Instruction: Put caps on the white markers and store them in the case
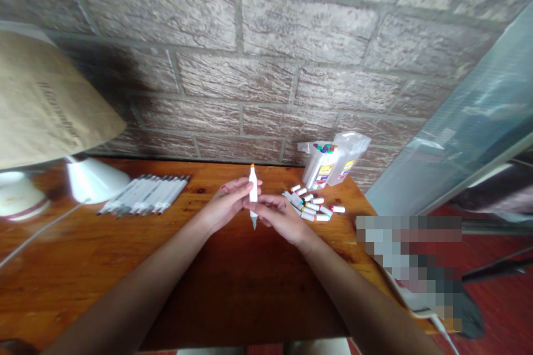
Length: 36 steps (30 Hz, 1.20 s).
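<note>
Over the desk (83, 255), short of its far edge in the head view, it's left hand (231, 198) and right hand (281, 217) both pinching the white marker (254, 191), small tips too blurred to judge, likely light, stiff, slightly slick, best held round its thick middle.

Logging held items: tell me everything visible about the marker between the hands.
The marker is slim and straight, white-bodied, apparently plastic, with a small orange top end and a grey, tapering lower end. Whether either end is capped is too small to tell. It stands roughly upright in the picture, in front of the person, over the wooden table. The left hand grips its upper body, the right hand its lower part, hiding some of it.
</note>
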Each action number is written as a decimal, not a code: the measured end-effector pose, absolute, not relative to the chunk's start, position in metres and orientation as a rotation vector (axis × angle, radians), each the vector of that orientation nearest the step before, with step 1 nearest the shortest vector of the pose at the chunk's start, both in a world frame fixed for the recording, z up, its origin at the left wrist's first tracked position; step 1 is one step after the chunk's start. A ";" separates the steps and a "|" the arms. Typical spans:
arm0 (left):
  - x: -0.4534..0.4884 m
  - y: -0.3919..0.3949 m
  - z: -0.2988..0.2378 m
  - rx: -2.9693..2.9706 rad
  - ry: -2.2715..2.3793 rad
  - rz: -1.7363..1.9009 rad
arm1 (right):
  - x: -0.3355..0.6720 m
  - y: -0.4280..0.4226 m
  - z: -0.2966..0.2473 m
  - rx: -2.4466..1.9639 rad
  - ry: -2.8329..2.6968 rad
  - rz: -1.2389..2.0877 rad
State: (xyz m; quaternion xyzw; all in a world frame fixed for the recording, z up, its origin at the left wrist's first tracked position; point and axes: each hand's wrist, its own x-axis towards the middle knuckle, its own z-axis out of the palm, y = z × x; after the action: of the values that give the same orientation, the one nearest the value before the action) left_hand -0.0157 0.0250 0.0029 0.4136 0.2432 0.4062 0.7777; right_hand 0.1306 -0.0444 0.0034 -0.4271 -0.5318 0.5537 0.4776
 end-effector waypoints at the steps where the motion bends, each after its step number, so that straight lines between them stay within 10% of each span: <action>1: -0.015 0.025 0.003 0.885 0.528 0.884 | 0.131 -0.045 0.004 -1.046 -1.296 1.356; 14: -0.016 0.029 0.002 0.854 0.572 0.991 | 0.129 -0.042 0.002 -1.077 -1.308 1.312; 23: -0.015 0.035 0.004 0.685 0.574 1.094 | 0.238 -0.036 0.035 -1.795 -1.609 0.634; 36: -0.012 0.027 -0.001 0.707 0.548 0.928 | 0.256 -0.049 0.044 -1.978 -1.826 0.891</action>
State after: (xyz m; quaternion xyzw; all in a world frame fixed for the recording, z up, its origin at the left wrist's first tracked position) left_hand -0.0120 0.0273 -0.0006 0.3297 0.2556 0.4327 0.7992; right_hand 0.2560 -0.0494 0.0444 -0.6893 -0.6365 0.3105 0.1524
